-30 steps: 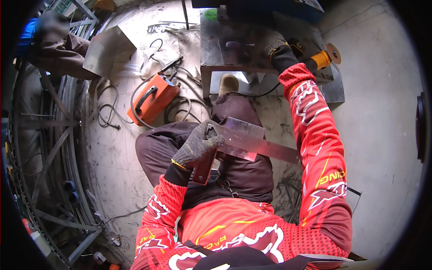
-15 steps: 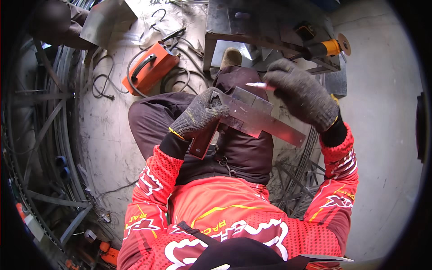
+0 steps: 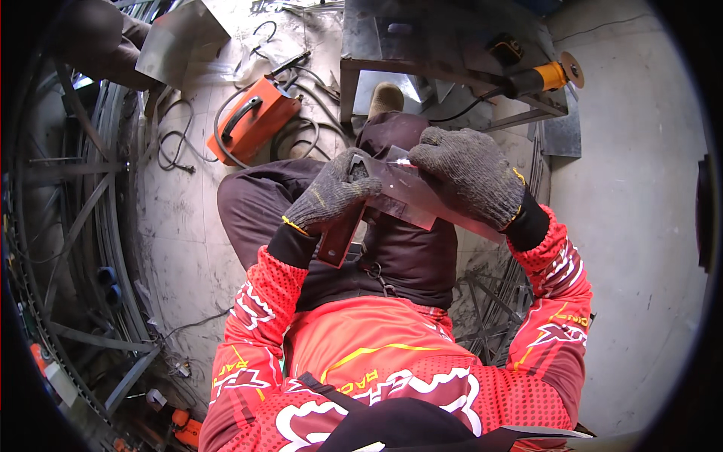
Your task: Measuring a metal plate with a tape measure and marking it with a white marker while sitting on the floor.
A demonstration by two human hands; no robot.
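Observation:
My left hand (image 3: 331, 192), in a grey knitted glove, is closed around the corner of a try square and the edge of a metal piece. The square's dark red stock (image 3: 337, 242) points toward my lap, and its steel blade (image 3: 399, 184) slants to the right across the metal piece (image 3: 413, 214), above my thigh. My gloved right hand (image 3: 471, 173) is closed over the blade's middle, hiding part of it. From its fingertips a slim white-tipped marking tool (image 3: 404, 162) meets the blade's far edge; its exact kind is unclear.
An orange machine (image 3: 254, 120) with cables lies on the floor ahead left. A metal table (image 3: 444, 45) stands ahead, with a yellow angle grinder (image 3: 546, 77) at its right end. Metal racking (image 3: 105, 226) lines the left. Another person's arm (image 3: 124, 56) shows beside a metal sheet (image 3: 181, 41).
My right hand has come down and left, bringing the white-tipped tool from above the blade onto its far edge. My left hand keeps its grip on the square.

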